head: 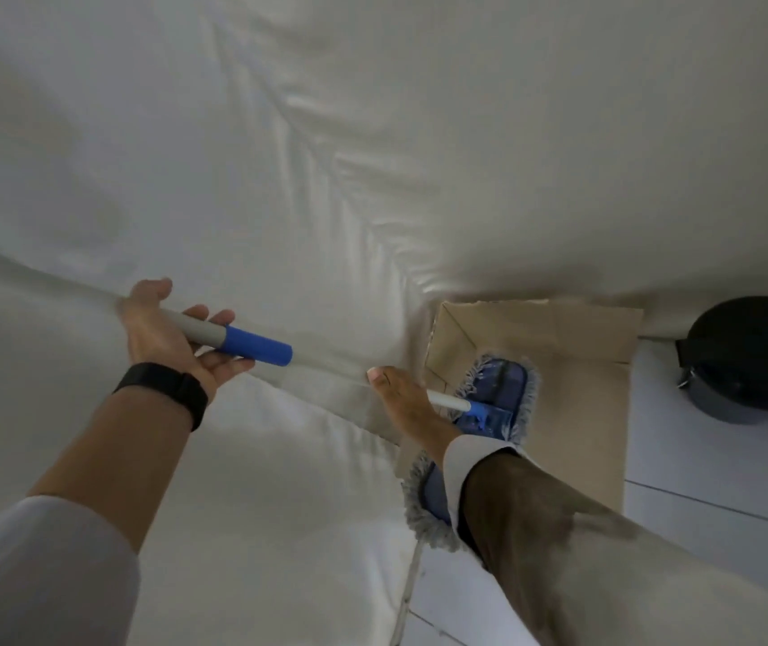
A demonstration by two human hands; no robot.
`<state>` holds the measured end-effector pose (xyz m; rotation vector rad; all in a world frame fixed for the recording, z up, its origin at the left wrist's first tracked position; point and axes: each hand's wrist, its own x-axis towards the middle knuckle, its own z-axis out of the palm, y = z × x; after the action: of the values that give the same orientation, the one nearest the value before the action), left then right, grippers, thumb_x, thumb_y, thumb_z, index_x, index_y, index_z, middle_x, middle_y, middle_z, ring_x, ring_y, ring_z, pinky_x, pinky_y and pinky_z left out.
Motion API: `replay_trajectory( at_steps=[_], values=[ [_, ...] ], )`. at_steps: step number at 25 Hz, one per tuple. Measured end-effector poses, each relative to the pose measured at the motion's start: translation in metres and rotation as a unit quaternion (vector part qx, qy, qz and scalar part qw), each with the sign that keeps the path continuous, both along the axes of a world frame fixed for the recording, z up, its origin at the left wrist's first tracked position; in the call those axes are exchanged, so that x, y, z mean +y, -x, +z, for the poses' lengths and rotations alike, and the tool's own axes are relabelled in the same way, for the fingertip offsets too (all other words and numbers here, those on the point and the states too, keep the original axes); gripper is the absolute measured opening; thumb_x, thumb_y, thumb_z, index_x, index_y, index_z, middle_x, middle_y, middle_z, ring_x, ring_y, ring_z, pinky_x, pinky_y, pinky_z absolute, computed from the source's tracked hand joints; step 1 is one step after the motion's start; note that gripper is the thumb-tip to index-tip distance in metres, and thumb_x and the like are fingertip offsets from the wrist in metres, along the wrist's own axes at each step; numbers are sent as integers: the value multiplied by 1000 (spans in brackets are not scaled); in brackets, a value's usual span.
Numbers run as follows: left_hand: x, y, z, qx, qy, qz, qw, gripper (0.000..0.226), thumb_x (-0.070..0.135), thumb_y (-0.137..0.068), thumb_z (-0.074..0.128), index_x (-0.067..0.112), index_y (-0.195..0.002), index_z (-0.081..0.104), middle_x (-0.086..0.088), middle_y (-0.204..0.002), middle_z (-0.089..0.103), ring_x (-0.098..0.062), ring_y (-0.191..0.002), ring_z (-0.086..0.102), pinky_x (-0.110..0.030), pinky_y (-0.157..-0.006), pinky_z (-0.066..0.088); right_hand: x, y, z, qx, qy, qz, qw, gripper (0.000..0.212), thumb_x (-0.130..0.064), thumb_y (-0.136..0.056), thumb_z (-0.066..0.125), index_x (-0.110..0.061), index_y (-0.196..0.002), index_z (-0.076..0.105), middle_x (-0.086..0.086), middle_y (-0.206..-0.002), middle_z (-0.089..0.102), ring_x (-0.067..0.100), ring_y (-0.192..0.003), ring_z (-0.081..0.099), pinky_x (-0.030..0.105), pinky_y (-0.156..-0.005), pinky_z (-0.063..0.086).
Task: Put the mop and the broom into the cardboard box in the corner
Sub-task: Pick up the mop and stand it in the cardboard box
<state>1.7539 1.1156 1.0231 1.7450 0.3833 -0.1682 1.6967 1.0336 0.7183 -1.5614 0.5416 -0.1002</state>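
Your left hand point(172, 335) sits at about nine o'clock from the middle of the view, palm up, with the fingers point(216, 318) loosely curled around the grey upper end of the mop handle point(233, 340), just where the blue grip begins; the thumb is lifted off and the hold looks slack rather than tight. A black band point(170, 389) wraps that wrist, and your white sleeve point(37, 566) fills the seven o'clock corner. Your right hand point(412, 403) is at about four o'clock, lower down the same handle, its fingers wrapped around the white shaft close to the blue joint. The mop head point(489, 403), blue with a grey fringe, lies tilted inside the open cardboard box point(582, 375), one end deep in the box near its far wall and the other end at the near edge, partly hidden behind your right forearm. The box stands on the pale floor point(698, 459) in the corner, touching the white draped sheeting point(279, 156) that covers the upper half of the view. A dark round bin point(750, 361) sits just beside the box at three o'clock. You cannot see the broom from here.
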Motion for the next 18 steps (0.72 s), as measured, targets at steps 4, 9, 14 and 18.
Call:
replay_trajectory(
  at_steps=[4,9,14,18],
  values=[
    [-19,-38,-18,11,5,-27,1000,21,37,-87,56,18,-98,56,-5,-120,68,-22,-96,74,-57,-90,53,5,-30,-9,8,-31,-1,1000,66,-70,-92,25,-14,-93,60,8,-96,62,28,-98,57,50,-101,43],
    [-37,-57,-64,68,8,-71,995,17,34,-89,57,17,-87,53,-10,-110,71,-26,-103,70,-57,-95,50,9,-58,-21,24,-68,-8,997,60,-67,-99,27,-19,-115,58,6,-113,57,24,-110,53,46,-105,42],
    [-48,-103,-62,62,9,-108,992,21,38,-88,57,19,-97,54,-13,-120,68,-35,-110,64,-64,-102,42,-1,-90,-31,29,-109,-54,992,69,-60,-103,32,-10,-151,40,9,-146,43,27,-139,41,46,-122,30],
    [-48,-136,-67,69,1,-101,993,26,40,-99,51,20,-84,45,-12,-117,69,-40,-115,60,-63,-102,43,1,-114,-35,39,-141,-29,989,70,-58,-104,33,-12,-158,31,9,-161,34,26,-154,23,46,-128,15]
  ],
)
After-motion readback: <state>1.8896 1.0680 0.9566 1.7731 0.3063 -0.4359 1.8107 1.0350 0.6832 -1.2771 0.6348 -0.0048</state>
